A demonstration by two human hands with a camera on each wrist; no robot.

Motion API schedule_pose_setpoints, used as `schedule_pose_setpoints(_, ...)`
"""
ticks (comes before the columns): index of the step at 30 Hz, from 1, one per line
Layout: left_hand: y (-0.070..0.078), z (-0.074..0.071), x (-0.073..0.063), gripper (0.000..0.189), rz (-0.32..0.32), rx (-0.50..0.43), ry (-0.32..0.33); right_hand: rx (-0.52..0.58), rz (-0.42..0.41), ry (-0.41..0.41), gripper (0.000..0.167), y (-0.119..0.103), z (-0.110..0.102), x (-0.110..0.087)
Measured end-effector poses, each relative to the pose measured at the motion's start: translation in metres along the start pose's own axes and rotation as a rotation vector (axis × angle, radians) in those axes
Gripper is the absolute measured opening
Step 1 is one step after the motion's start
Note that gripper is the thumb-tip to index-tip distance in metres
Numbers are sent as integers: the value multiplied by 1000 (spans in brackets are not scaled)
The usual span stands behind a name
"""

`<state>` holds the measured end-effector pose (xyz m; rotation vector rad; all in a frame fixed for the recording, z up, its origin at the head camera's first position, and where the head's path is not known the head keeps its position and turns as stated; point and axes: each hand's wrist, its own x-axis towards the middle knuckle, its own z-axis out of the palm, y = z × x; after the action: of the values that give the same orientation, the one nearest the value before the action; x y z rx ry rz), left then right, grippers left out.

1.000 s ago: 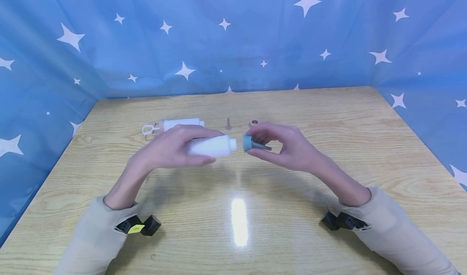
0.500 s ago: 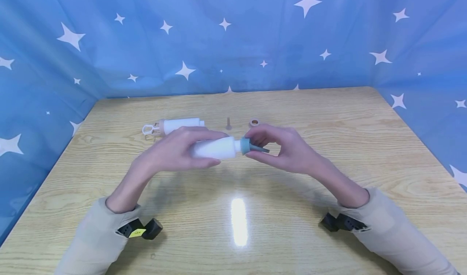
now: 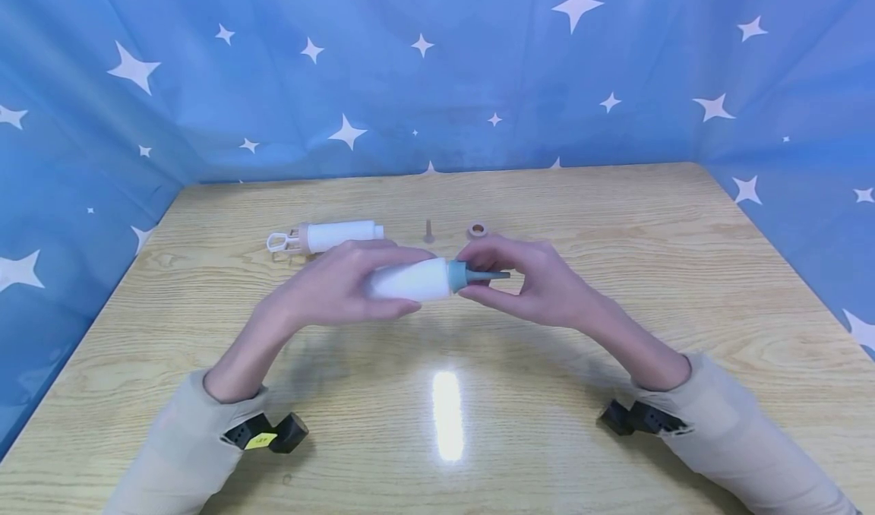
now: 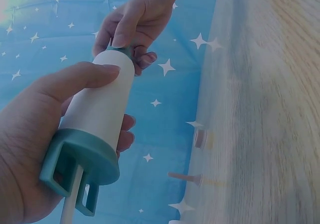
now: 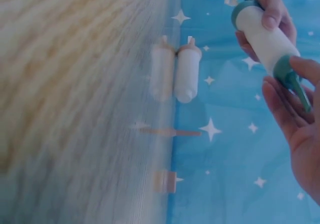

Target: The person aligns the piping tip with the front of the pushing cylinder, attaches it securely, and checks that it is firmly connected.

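My left hand (image 3: 349, 283) grips the white barrel of a piping syringe (image 3: 413, 279), held level above the table. In the left wrist view the barrel's rear end has a green collar (image 4: 82, 156) with two loop grips, and a white plunger rod (image 4: 73, 196) sticks out of it. My right hand (image 3: 529, 283) pinches a green nozzle cap (image 3: 456, 276) at the barrel's front end. Its thin tapered tip points right, toward the right palm. The cap sits over the barrel's neck, which is hidden under it.
Behind the left hand lies a second white syringe (image 3: 342, 234) with a pinkish collar and ring handle. A small pinkish tapered nozzle (image 3: 428, 232) stands upright on the wooden table (image 3: 615, 219), with a pinkish ring (image 3: 477, 229) to its right. A starry blue curtain (image 3: 424, 74) hangs behind.
The left hand has brought the barrel slightly right to the cap, closing the gap between them. The cap now covers the neck, and its tip has turned to point nearly straight right.
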<state>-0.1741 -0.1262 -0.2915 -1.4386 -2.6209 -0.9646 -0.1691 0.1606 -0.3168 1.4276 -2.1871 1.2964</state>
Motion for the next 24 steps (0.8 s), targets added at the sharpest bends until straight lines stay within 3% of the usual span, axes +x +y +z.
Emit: schedule_pose_setpoints(24, -2, 8, 1, 52, 32, 49, 59, -37, 82, 4, 35, 0, -3, -3)
